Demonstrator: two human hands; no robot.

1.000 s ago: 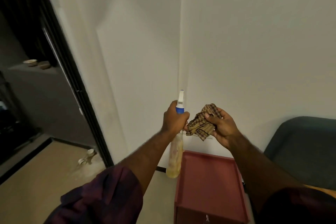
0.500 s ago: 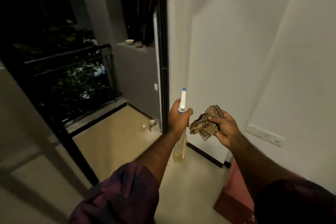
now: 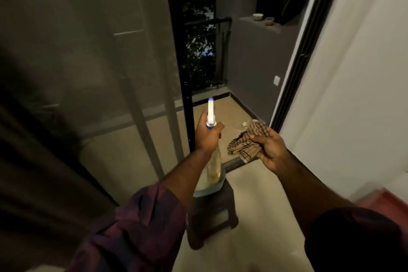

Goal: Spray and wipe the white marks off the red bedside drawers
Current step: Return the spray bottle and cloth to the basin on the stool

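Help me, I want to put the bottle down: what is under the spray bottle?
A dark stool with a pale blue round thing on its top. The spray bottle, gripped by the left hand, covers part of it; contact is unclear.

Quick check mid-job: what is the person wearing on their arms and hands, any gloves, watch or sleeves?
No gloves: left hand and right hand are bare, with no watch or ring showing. The left sleeve is maroon-purple with a faint check, bunched near the elbow. The right sleeve is dark, in shadow, pattern unclear; both forearms are uncovered.
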